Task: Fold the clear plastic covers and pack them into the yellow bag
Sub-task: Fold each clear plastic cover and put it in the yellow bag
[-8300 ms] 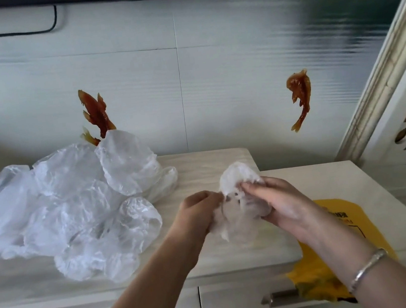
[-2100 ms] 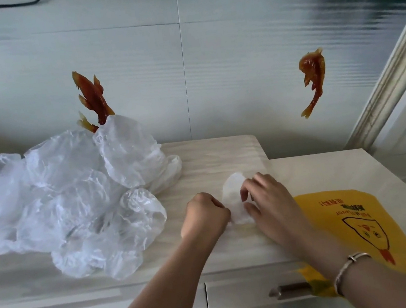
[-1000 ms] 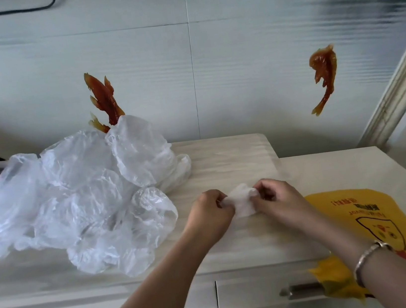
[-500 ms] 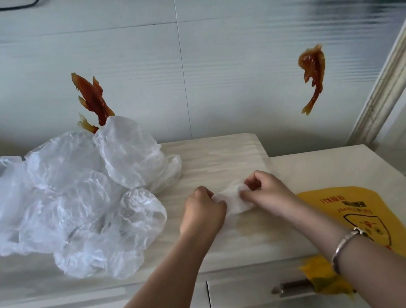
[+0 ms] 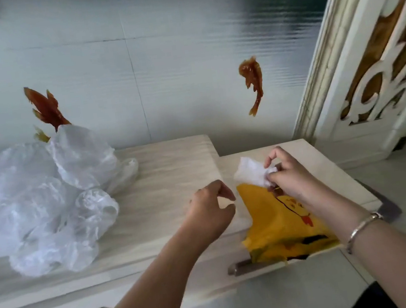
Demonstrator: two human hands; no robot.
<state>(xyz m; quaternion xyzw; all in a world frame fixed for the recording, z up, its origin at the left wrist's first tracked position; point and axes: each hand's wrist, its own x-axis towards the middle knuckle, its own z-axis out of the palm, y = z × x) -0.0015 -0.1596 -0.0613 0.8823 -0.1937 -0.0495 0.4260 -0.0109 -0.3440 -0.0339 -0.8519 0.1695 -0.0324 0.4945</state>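
Observation:
My right hand (image 5: 287, 177) pinches a small folded clear plastic cover (image 5: 251, 174) just above the upper edge of the yellow bag (image 5: 282, 223). The bag lies on the lower cabinet top and droops over its front edge. My left hand (image 5: 211, 208) hovers just left of the bag with its fingers curled; I see nothing in it. A big pile of crumpled clear plastic covers (image 5: 41, 202) lies on the left of the higher cabinet top.
The cabinet top (image 5: 169, 184) steps down to a lower surface (image 5: 330, 175) on the right. Drawer handles (image 5: 241, 268) stick out below. An ornate white door frame (image 5: 365, 52) stands at the right. Fish decorations (image 5: 253, 81) hang on the wall behind.
My right hand has carried the folded cover rightward from the higher top to the yellow bag. My left hand has let go of the cover and followed to the bag's left edge.

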